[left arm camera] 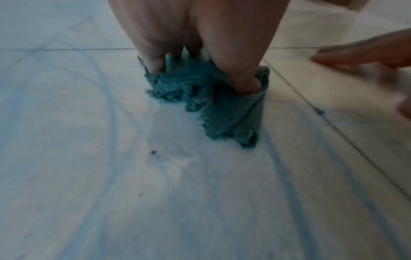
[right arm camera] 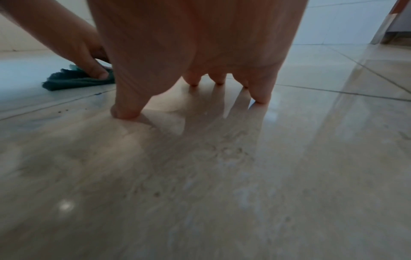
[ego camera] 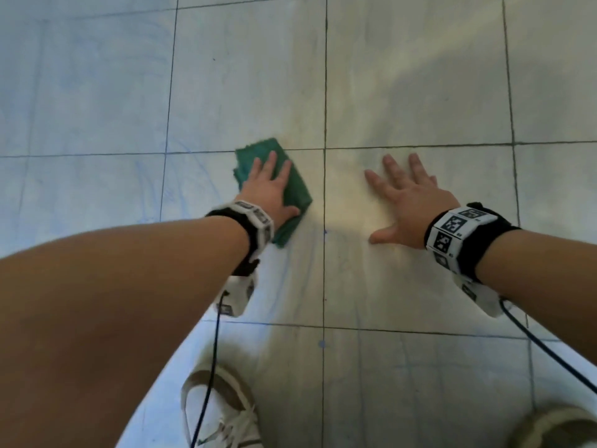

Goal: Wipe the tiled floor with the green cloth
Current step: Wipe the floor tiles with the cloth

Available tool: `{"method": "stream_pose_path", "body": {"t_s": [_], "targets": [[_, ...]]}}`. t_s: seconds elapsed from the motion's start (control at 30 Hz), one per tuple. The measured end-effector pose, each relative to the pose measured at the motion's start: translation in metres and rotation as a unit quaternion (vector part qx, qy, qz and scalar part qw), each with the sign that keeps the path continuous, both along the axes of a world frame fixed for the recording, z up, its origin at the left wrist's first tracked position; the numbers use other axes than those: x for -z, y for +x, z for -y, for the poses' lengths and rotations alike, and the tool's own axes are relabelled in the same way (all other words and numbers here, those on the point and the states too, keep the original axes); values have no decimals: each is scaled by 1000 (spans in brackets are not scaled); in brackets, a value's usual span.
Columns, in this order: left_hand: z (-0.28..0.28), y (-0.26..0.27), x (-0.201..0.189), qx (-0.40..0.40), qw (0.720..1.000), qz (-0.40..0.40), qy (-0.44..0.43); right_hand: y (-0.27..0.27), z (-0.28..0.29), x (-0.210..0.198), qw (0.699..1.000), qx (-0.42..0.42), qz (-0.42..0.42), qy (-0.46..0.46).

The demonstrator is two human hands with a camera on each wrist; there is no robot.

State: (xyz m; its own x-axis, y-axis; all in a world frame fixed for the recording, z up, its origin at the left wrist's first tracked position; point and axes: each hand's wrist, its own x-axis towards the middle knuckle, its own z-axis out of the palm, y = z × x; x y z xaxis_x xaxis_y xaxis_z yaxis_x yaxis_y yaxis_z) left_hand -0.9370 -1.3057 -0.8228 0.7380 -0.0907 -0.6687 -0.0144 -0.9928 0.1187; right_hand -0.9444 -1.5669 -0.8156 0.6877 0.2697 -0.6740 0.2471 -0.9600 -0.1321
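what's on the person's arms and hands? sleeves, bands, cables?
No sleeves or gloves: both forearms are bare. The left hand and right hand each have a black wrist strap carrying white blocks printed with black square markers, and a dark cable trails from each.

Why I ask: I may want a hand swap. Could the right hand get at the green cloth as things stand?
Probably yes: the right hand rests open on bare tile beside the green cloth, nothing between them, though the left hand covers most of it.

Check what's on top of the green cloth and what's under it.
On top of the folded green cloth: the left hand, fingers spread, pressing it onto the pale tiled floor. The tile beneath the cloth is covered, so its condition cannot be seen.
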Motion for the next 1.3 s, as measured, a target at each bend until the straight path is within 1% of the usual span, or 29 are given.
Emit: {"method": "stream_pose_path", "body": {"t_s": [0.07, 0.1, 0.27, 0.33, 0.37, 0.47, 0.53, 0.6, 0.67, 0.73, 0.77, 0.83, 0.97, 1.03, 1.1, 1.2, 1.3], "targets": [[-5, -6, -1, -6, 1000, -5, 15, -1, 0, 1, 1000, -1, 0, 2], [4, -8, -2, 7, 1000, -6, 10, -1, 1, 1, 1000, -2, -1, 1], [104, -33, 4, 136, 990, -24, -38, 5, 9, 0, 1000, -6, 5, -22], [133, -42, 7, 165, 985, -31, -50, 6, 15, 0, 999, -3, 1, -38], [139, -45, 7, 173, 983, -32, -49, 7, 18, -1, 999, -2, -4, -46], [121, -43, 3, 192, 980, -21, -53, 10, 19, -1, 998, -7, -19, -53], [87, -35, 2, 170, 984, -11, -49, 12, 18, -2, 998, -2, -26, -51], [42, -26, -1, 106, 994, -10, -31, 12, 17, -3, 998, 0, -31, -46], [-2, -17, -4, 23, 1000, -11, 1, 11, 16, -4, 999, -2, -30, -43], [-27, -17, -5, -38, 999, -14, 31, 11, 15, -5, 998, -7, -34, -49], [-28, -19, -4, -46, 998, -11, 37, 10, 13, -6, 998, -9, -36, -53], [-3, -27, -4, -12, 1000, -10, 23, 9, 8, -8, 997, -11, -41, -58], [95, -53, 0, 115, 993, -16, -33, 7, -2, -4, 998, -18, -31, -57], [130, -62, 3, 143, 988, -31, -51, 7, -1, -3, 998, -20, -26, -58], [136, -57, 6, 160, 985, -28, -54, 8, 1, -3, 998, -22, -23, -57], [120, -44, 7, 195, 979, -18, -48, 7, 0, -3, 998, -13, -20, -55], [103, -34, 13, 183, 982, -13, -50, 7, -8, -3, 998, -13, -20, -67]]}}
